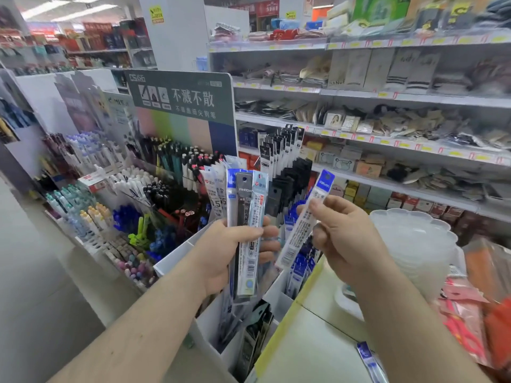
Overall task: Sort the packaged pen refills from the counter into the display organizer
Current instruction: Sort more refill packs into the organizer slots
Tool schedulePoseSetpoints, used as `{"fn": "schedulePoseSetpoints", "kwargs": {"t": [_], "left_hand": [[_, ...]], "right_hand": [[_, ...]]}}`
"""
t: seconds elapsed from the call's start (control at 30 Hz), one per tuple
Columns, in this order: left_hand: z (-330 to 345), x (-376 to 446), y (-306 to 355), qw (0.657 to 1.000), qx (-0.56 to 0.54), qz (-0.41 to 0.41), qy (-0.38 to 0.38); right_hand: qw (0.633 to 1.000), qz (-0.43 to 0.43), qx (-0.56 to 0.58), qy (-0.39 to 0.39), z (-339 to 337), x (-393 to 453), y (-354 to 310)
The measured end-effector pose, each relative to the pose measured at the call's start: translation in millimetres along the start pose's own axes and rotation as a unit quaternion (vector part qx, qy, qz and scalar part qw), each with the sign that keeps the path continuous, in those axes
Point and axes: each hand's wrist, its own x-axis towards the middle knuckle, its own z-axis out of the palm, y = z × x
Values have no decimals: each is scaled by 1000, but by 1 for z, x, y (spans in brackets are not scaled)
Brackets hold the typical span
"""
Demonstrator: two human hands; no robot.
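The left hand (232, 252) grips a fanned bundle of refill packs (246, 230); the right hand (343, 239) pinches a single blue-topped refill pack (307, 222) above the white display organizer (177, 258). These look light, thin, slippery sleeves, best held mid-length. Another pack (369, 357) lies on the counter (312, 341).

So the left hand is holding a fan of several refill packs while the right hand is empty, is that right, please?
Not quite: the right hand is not empty, it pinches a single blue-topped refill pack. The head view shows it. The left hand does hold a fan of several refill packs.
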Motion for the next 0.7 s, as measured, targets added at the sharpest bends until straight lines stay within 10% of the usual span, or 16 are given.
{"fn": "schedulePoseSetpoints", "kwargs": {"t": [0.37,0.7], "left_hand": [[-20,16,12,993,89,33,-64],[-16,6,11,988,134,53,-49]], "right_hand": [[977,-31,-179,112,-59,-13,49],[822,-229,-518,56,-72,20,122]]}}
